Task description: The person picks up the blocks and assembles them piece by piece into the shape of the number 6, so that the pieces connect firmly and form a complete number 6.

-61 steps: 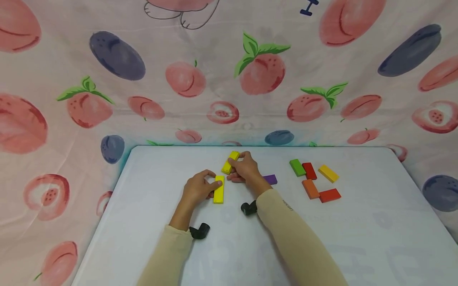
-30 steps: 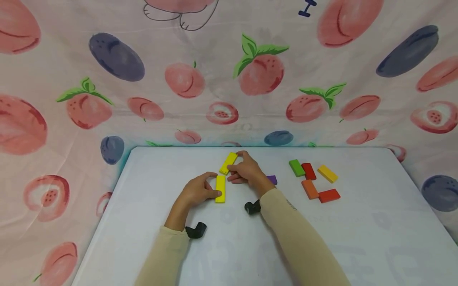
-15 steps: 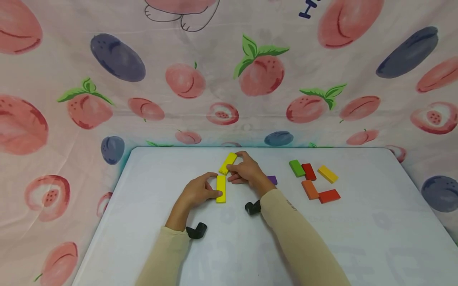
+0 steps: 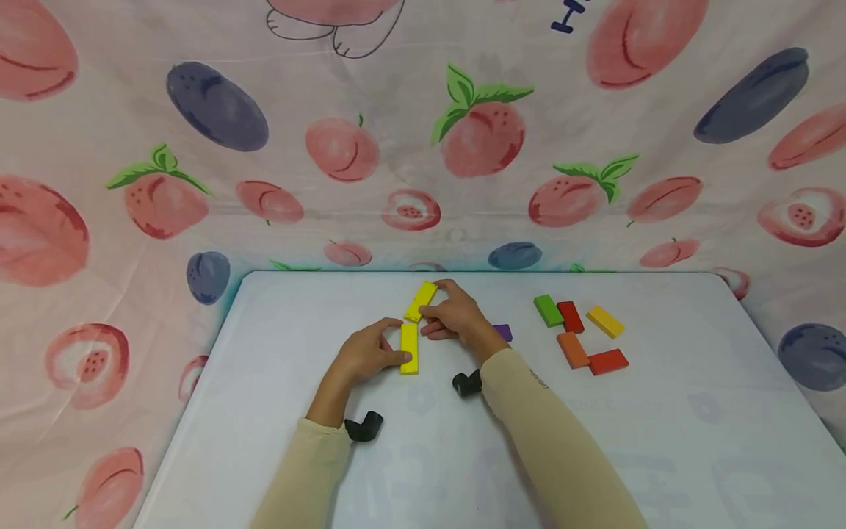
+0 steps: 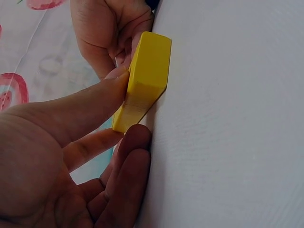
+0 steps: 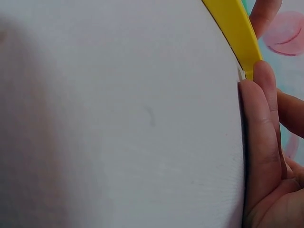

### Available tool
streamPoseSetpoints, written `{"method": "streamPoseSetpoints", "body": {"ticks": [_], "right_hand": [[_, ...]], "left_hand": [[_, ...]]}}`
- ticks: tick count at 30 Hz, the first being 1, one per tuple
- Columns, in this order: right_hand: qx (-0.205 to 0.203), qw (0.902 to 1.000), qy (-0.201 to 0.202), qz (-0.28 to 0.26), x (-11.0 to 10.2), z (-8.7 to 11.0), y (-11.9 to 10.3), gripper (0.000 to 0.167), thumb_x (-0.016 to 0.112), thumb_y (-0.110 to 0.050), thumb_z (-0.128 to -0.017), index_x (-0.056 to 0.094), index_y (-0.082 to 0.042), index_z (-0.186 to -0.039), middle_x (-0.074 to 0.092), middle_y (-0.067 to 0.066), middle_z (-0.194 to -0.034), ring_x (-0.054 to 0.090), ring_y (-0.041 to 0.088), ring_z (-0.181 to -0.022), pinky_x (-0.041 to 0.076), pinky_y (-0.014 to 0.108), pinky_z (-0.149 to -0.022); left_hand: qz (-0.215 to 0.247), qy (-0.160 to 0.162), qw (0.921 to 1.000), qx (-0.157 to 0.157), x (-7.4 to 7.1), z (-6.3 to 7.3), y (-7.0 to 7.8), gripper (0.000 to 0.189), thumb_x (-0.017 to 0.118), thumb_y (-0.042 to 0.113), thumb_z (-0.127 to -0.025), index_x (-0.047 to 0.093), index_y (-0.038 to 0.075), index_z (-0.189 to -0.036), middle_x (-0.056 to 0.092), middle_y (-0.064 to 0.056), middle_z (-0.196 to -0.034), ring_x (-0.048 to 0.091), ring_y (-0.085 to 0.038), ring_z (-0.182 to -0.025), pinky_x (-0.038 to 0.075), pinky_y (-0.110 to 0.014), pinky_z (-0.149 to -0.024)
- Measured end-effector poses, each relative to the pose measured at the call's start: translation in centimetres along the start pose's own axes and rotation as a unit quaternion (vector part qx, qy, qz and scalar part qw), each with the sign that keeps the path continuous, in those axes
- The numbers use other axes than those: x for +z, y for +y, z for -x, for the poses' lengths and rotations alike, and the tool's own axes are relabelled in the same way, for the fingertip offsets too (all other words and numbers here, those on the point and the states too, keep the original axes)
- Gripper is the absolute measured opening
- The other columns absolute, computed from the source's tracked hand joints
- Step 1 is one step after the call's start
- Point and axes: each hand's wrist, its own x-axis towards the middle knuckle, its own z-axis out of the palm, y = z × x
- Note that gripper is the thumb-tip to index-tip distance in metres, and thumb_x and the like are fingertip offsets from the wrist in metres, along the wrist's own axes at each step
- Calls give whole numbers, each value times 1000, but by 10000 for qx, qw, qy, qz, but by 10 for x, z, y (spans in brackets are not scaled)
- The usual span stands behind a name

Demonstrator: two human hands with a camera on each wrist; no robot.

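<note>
Two long yellow blocks are in the hands on the white table. My left hand (image 4: 363,354) holds the nearer yellow block (image 4: 410,336), thumb by its near end and a finger at its far end. In the left wrist view, thumb and fingers lie along that block (image 5: 151,61). The farther yellow block (image 4: 422,298) is slanted, its near end close to the far end of the other; whether they touch cannot be told. My right hand (image 4: 457,312) pinches it between thumb and index finger, the other fingers stretched along the tabletop.
A purple block (image 4: 504,332) lies partly hidden behind the right wrist. To the right on the table (image 4: 687,455) lie a green block (image 4: 548,310), two red blocks, an orange block (image 4: 572,350) and a yellow-orange block (image 4: 605,322). A fruit-patterned cloth (image 4: 284,242) hangs behind.
The nearer block has shifted slightly right and away, and my left thumb has slid toward its near end. The farther block has moved slightly left. Almost nothing differs over the last half second.
</note>
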Motion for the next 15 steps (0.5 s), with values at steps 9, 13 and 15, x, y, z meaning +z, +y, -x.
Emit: {"method": "streamPoseSetpoints", "body": {"ticks": [9,13,15], "right_hand": [[-41,10000,31,6,1,-2,1,78,76,-24,-94,29,-32,-156,70,13,-86,77,25,-70,63,37,-67],[-53,10000,49,-7,1,-1,1,78,76,-24,-94,30,-32,-156,70,12,-85,77,25,-69,63,37,-67],[-56,10000,52,-14,1,-1,1,78,76,-24,-94,30,-32,-156,70,12,-85,77,25,-69,63,37,-67]], "left_hand": [[-113,94,9999,9,2,0,0,64,83,38,-85,58,21,-142,61,-3,-80,53,-19,-68,40,-29,-61],[-168,85,9998,21,4,-1,-1,64,82,39,-87,57,22,-144,61,-2,-80,53,-18,-68,40,-28,-61],[-171,73,9998,17,4,-1,-1,64,81,38,-87,57,22,-144,61,-3,-80,53,-19,-68,40,-28,-60]]}}
